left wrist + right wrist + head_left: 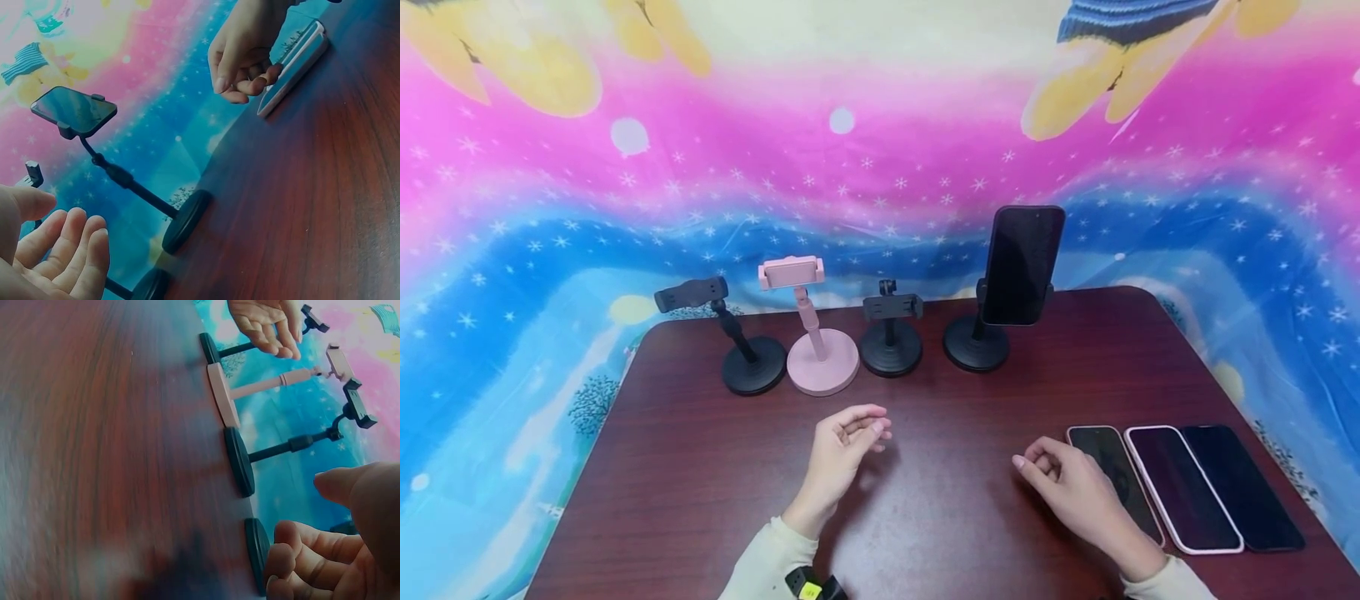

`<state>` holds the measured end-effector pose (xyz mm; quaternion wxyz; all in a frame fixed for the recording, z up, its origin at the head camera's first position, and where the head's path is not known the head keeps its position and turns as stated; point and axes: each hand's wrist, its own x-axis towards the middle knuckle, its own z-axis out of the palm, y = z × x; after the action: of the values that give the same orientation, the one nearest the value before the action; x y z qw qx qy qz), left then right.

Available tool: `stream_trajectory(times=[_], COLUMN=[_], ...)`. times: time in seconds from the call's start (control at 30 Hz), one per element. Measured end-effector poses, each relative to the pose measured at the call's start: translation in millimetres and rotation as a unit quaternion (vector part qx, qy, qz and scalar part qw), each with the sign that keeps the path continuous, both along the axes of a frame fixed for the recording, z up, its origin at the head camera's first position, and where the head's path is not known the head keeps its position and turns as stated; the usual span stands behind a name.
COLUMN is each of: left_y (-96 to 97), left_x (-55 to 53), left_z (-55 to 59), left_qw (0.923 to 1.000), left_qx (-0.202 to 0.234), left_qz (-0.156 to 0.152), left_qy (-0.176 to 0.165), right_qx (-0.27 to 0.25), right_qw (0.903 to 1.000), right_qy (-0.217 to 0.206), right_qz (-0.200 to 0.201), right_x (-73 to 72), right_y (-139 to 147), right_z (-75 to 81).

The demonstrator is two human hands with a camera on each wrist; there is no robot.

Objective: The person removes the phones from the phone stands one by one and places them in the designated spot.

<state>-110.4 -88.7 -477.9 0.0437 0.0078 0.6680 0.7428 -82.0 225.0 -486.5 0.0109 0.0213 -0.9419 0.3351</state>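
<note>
My left hand (pixel 842 454) hovers over the table's middle, fingers loosely bent and nothing in them. On the right, my right hand (pixel 1078 492) hangs with loosely curled fingers, also holding nothing; it overlaps the nearest phone (pixel 1108 454) in the head view. Beside that phone lie a white-edged phone (pixel 1183 492) and a dark phone (pixel 1243 487). Along the back stand a black phone stand (pixel 754 367), a pink phone stand (pixel 822 362) and a shorter black stand (pixel 891 350), their clamps bare. A fourth black stand (pixel 976 346) carries an upright phone (pixel 1024 267).
The dark red-brown wooden table (pixel 940 500) ends at the back against a colourful printed cloth (pixel 887 183). A black strap device with a yellow tag (pixel 810 590) sits at the left sleeve.
</note>
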Motion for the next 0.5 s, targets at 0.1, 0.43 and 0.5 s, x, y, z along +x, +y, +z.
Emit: stream_trajectory(times=[0.1, 0.43, 0.5], left_y=[1.8, 7.7, 8.6], left_x=[2.6, 5.5, 5.9], left_z=[0.1, -4.1, -4.9], left_qw=[1.0000, 0.9994, 0.9992], left_qx=[0.001, 0.007, 0.004], left_qz=[-0.003, -0.027, -0.030], left_qy=[-0.001, 0.019, 0.025], right_qx=[-0.015, -0.036, -0.036], right_qw=[0.9999, 0.9990, 0.9989], right_qy=[-0.005, -0.025, -0.031], right_qz=[0.003, 0.002, 0.002], right_x=[1.7, 1.3, 1.0], right_y=[-4.3, -13.0, -14.0], right_z=[-1.5, -2.8, -2.9])
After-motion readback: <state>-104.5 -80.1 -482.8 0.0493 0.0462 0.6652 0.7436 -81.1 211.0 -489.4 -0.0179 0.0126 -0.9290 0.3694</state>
